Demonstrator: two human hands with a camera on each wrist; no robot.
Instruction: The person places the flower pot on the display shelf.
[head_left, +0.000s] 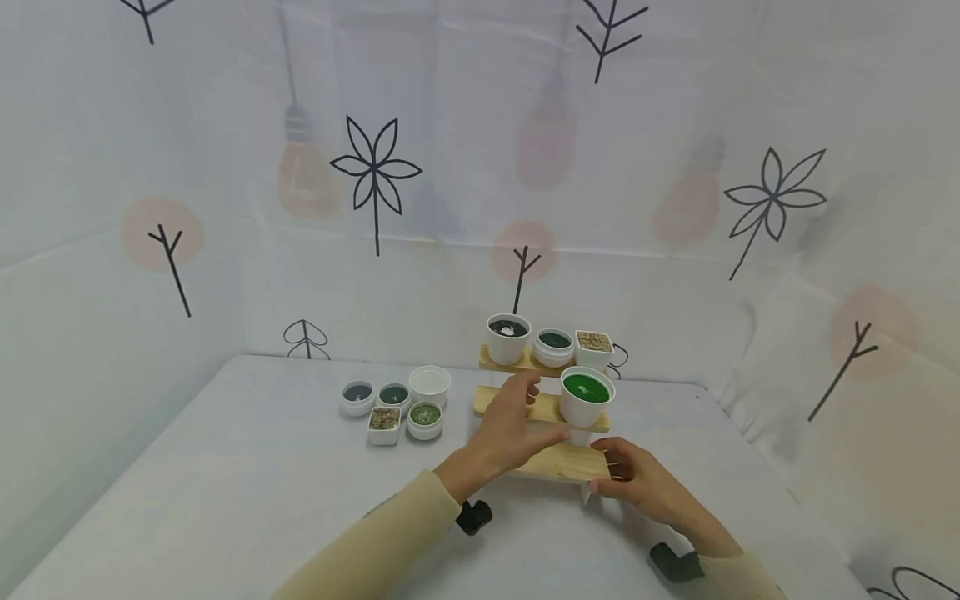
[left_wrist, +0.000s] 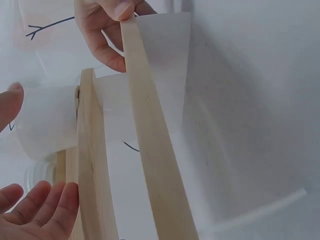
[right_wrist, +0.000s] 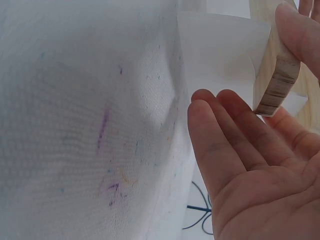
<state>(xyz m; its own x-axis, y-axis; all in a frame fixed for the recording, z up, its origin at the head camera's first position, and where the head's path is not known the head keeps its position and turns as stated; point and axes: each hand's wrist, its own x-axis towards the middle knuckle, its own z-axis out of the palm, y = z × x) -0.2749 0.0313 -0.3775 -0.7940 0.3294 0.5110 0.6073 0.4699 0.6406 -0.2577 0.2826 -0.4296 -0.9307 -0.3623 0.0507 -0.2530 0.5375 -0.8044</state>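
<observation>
My left hand [head_left: 502, 429], its fingers spread, hovers over the left part of a three-tier wooden stand's middle board [head_left: 491, 400]. A white cup of green paint [head_left: 587, 390] stands on that board's right end; in the left wrist view the cup [left_wrist: 47, 120] shows between thumb and fingers, which do not close round it. One fingertip appears to touch the board's edge. At the right end of the bottom board [head_left: 562, 462], my right hand [head_left: 648, 483] holds the wood between thumb and a finger, the other fingers extended below the board's end [right_wrist: 277, 87].
The top tier carries a cup of dark paint [head_left: 508, 340], a round tub of dark green [head_left: 553, 347] and a square dish of grainy bits [head_left: 595, 348]. Left of the stand sit several small containers, among them a white cup [head_left: 430, 386] and a square dish [head_left: 385, 423].
</observation>
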